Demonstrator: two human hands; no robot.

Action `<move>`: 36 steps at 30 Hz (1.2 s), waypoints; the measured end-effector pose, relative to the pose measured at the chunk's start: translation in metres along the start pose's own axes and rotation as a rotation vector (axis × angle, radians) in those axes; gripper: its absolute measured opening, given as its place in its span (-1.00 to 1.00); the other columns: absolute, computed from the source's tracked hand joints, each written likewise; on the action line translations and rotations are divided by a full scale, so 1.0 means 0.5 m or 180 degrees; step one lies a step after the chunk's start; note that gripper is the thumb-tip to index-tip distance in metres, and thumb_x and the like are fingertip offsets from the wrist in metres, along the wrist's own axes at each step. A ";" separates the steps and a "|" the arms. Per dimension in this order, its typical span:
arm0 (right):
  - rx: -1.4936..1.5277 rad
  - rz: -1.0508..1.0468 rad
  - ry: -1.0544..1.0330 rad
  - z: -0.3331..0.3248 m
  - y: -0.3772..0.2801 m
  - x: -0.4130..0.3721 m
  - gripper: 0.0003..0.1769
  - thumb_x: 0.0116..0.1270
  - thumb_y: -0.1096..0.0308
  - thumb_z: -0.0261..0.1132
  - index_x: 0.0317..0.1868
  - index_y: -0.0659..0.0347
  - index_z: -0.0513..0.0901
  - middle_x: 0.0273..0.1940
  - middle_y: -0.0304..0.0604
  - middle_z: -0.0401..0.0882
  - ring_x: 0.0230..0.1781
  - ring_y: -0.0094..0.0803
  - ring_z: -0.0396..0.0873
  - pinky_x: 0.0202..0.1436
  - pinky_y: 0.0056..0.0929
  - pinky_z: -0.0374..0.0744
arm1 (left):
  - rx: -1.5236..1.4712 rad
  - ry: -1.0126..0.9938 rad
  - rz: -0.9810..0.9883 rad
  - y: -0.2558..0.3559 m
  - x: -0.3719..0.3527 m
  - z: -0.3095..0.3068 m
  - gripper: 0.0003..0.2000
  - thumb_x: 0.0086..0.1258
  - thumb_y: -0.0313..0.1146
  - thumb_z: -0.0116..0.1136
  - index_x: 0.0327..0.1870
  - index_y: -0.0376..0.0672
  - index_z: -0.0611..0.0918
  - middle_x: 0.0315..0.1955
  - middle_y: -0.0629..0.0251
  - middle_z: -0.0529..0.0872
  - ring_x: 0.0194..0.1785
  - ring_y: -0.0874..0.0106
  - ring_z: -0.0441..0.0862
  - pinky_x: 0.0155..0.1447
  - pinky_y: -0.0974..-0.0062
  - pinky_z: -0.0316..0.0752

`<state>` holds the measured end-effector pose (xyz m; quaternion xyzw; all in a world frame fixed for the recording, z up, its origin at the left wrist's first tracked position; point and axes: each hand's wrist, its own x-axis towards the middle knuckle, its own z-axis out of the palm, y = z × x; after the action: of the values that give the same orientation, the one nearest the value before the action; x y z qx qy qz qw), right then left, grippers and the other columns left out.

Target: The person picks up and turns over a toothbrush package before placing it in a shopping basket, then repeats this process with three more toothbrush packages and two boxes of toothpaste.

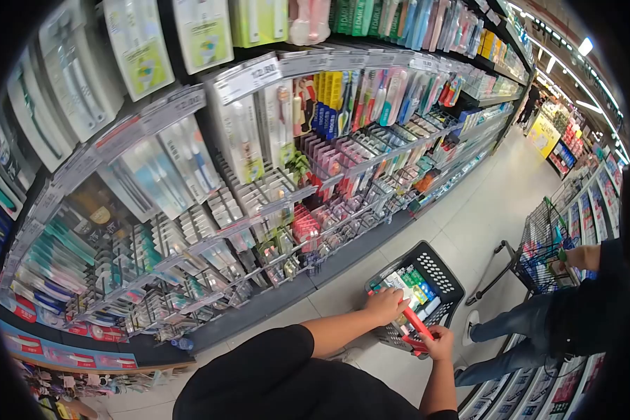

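Note:
A dark grey shopping basket with a red handle is in front of me, low over the aisle floor. My left hand is closed round the far end of the handle. My right hand grips its near end, fingers wrapped round it. Inside the basket lie several boxed and packaged goods in white, green and blue. Their kinds are too small to make out. Part of the contents is hidden behind my left hand and the handle.
Shelves of hanging toothbrush packs curve along the left. At right, a person in jeans stands close, one hand on a wire shopping cart. The tiled aisle runs toward a yellow display sign.

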<state>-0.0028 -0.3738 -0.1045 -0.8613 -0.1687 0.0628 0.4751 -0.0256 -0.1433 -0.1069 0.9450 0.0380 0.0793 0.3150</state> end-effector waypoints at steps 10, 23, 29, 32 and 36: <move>0.0121 0.0034 -0.0173 -0.124 0.102 0.178 -0.65 -0.15 0.22 0.52 -0.46 0.33 0.64 -0.63 -0.23 0.56 -0.65 -0.55 0.49 -0.56 -0.55 0.44 | 0.0101 -0.0245 -0.0131 0.065 0.188 0.080 -0.63 0.40 0.04 -0.07 -0.26 -0.10 0.56 -0.21 0.11 0.62 -0.07 0.09 0.55 -0.01 0.10 0.48; -0.2619 0.0954 -0.1168 -0.173 0.058 0.386 -0.52 -0.02 0.00 0.39 -0.32 0.32 0.70 -0.29 0.16 0.66 -0.23 -0.02 0.65 -0.09 -0.18 0.58 | 0.0134 -0.0517 -0.0554 0.119 0.363 0.133 -0.55 0.43 0.12 -0.20 -0.09 -0.07 0.58 -0.25 0.08 0.68 -0.18 0.08 0.66 -0.12 0.11 0.56; -0.2065 0.0970 -0.1281 -0.213 0.098 0.471 -0.56 -0.03 0.03 0.40 -0.33 0.27 0.72 -0.35 0.16 0.66 -0.24 -0.02 0.65 -0.11 -0.21 0.58 | -0.0016 -0.0695 -0.0613 0.131 0.446 0.149 -0.52 0.40 0.18 -0.19 -0.13 -0.05 0.59 -0.30 0.10 0.69 -0.19 0.11 0.67 -0.13 0.13 0.55; -0.2079 0.1155 -0.1369 -0.236 0.086 0.509 -0.61 -0.03 0.07 0.39 -0.33 0.24 0.73 -0.40 0.11 0.66 -0.28 -0.10 0.67 -0.13 -0.24 0.58 | 0.0134 -0.0738 -0.0445 0.129 0.497 0.165 -0.50 0.40 0.20 -0.19 -0.16 -0.06 0.59 -0.31 0.10 0.69 -0.21 0.11 0.67 -0.14 0.13 0.54; -0.2249 0.1011 -0.1227 -0.251 0.120 0.571 -0.60 -0.07 0.07 0.38 -0.31 0.21 0.73 -0.42 0.07 0.67 -0.34 -0.10 0.67 -0.16 -0.27 0.58 | 0.0105 -0.0911 -0.0287 0.119 0.566 0.170 -0.46 0.39 0.22 -0.20 -0.20 -0.13 0.59 -0.31 0.08 0.68 -0.20 0.11 0.66 -0.13 0.13 0.53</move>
<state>0.3117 -0.4034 -0.0724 -0.9588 -0.1309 0.2333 0.0953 0.2690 -0.2064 -0.1026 0.9490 0.0365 -0.0711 0.3049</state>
